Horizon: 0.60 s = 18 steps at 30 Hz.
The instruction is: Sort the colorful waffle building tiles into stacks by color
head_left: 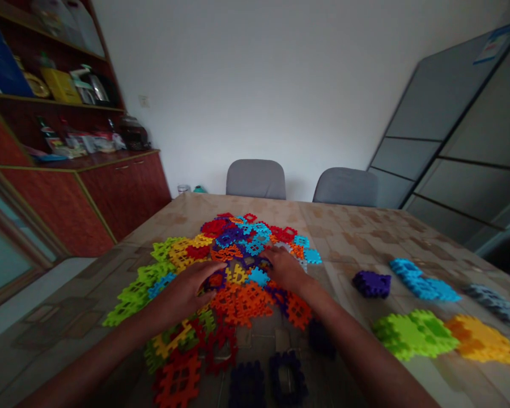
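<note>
A heap of toothed plastic building tiles in many colours spreads over the middle of the table. My left hand (199, 281) reaches in from the left, thumb and fingers apart, beside a purple frame tile with red in it (216, 279). My right hand (284, 267) lies over the right part of the heap, its fingertips apart at dark purple tiles. Whether either hand touches the tiles under it I cannot tell. Between the hands are a yellow tile (237, 274) and a light blue tile (259, 276). Orange tiles (242, 303) lie just nearer to me.
Sorted stacks stand on the right of the table (344, 238): purple (372, 284), blue (423, 280), grey (495, 305), green (415, 334) and orange-yellow (485, 338). Green tiles (138, 290) edge the heap's left. Two grey chairs (255, 178) stand behind the table.
</note>
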Each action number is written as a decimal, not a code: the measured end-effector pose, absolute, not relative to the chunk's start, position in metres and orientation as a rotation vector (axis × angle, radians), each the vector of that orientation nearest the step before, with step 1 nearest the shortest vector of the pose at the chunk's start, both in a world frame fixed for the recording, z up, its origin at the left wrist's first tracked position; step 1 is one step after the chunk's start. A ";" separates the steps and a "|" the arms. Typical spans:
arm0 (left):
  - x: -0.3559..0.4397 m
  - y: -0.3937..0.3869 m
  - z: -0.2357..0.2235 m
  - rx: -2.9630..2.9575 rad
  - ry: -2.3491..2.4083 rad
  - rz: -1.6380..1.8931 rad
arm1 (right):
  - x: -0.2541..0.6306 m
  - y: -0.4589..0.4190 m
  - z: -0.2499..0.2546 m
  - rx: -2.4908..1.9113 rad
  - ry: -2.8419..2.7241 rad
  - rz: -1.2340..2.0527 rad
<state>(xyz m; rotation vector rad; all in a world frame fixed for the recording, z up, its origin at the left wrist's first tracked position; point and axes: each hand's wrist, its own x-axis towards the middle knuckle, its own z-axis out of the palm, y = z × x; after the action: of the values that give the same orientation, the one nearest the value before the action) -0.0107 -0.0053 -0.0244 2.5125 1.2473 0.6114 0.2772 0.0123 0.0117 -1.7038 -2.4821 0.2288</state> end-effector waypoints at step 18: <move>-0.004 -0.015 -0.011 2.495 1.233 0.665 | 0.278 0.023 0.022 -1.560 -2.764 0.145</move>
<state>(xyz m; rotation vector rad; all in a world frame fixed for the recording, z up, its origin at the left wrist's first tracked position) -0.0040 -0.0150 -0.0111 2.4955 1.2331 0.6652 0.2781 0.0229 0.0218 -1.5603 -2.7643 0.1452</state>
